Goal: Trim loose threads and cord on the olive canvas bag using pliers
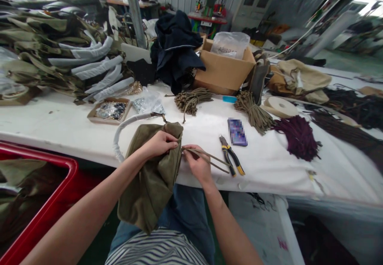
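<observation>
An olive suede bag (149,181) hangs over the table's front edge onto my lap, its wrapped white handle (125,122) arching up on the table. My left hand (160,143) is closed, gripping the bag's gathered top rim. My right hand (196,162) is closed in a pinch on a thin olive cord (209,159) that comes out of the bag's rim and trails right toward yellow-handled pliers (231,160) lying on the table.
On the white table (269,165) lie a phone (237,132), olive cord bundles (191,99) (253,111), a maroon cord bundle (297,135), a tape roll (279,105), a cardboard box (223,71), a hardware tray (110,110) and stacked bags (54,50). A red crate (44,213) stands at my left.
</observation>
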